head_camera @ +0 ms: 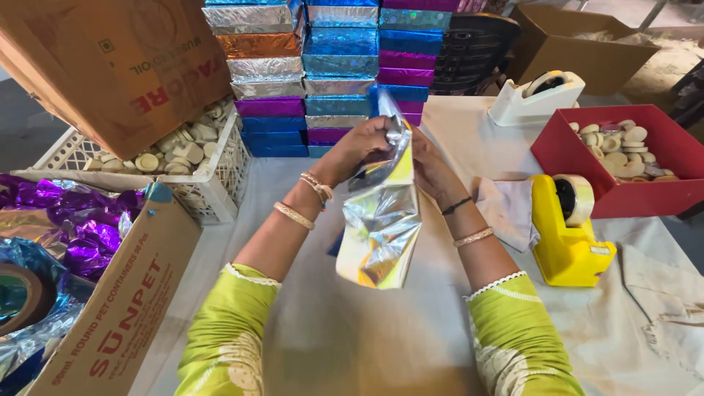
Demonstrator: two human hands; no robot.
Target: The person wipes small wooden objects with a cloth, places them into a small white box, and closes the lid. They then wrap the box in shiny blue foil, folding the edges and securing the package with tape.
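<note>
I am holding a sheet of shiny silver foil wrap (pixel 381 220) up in front of me, above a table covered in pale cloth (pixel 330 345). My left hand (pixel 359 150) grips the sheet's upper left edge, fingers curled and pinched onto the foil. My right hand (pixel 429 169) is just behind the upper right edge, mostly hidden by the foil, fingers closed on it. The sheet hangs down between my forearms, crumpled and reflective. Past my hands stand stacks of foil-wrapped boxes (pixel 330 66) in blue, silver, purple and copper. To my right sit a yellow tape dispenser (pixel 568 235) and a red tray (pixel 623 194) of round pale discs. To my left, a white crate (pixel 213 183) holds more discs.
</note>
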